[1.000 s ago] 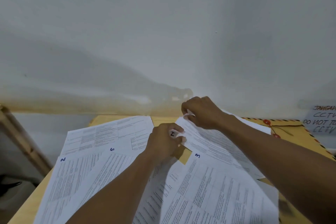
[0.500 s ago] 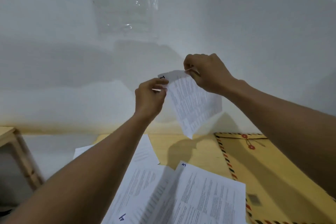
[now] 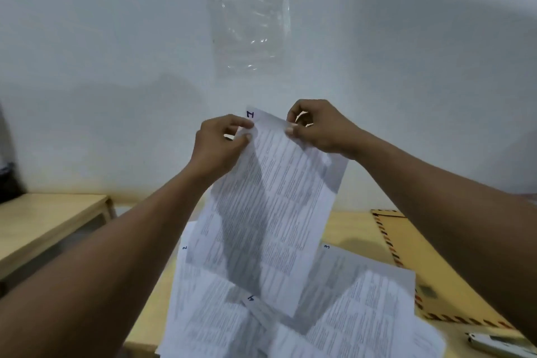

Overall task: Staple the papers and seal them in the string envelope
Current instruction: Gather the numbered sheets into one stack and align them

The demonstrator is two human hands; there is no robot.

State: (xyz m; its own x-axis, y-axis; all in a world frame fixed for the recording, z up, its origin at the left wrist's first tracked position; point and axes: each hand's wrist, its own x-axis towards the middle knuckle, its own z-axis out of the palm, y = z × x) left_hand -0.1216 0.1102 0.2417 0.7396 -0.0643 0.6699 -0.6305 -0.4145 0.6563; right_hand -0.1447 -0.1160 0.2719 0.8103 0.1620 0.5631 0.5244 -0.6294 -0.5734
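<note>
A printed sheet marked "1" (image 3: 270, 212) hangs in the air over the table. My left hand (image 3: 218, 145) pinches its top left corner and my right hand (image 3: 316, 128) pinches its top edge. Below it, other numbered printed sheets (image 3: 348, 317) lie spread and overlapping on the wooden table (image 3: 348, 227). The brown string envelope (image 3: 406, 256) with a striped border lies flat at the right, partly under my right forearm. A pale object that looks like a stapler (image 3: 494, 341) lies at the bottom right.
The white wall stands close behind the table, with a clear plastic sleeve (image 3: 250, 14) hanging on it. A second wooden table (image 3: 43, 224) stands to the left across a gap.
Both hands lifted sheet "1" off the table and now hold it up, hanging lower and fuller in view than half a second ago. The view tilted up, then down a little.
</note>
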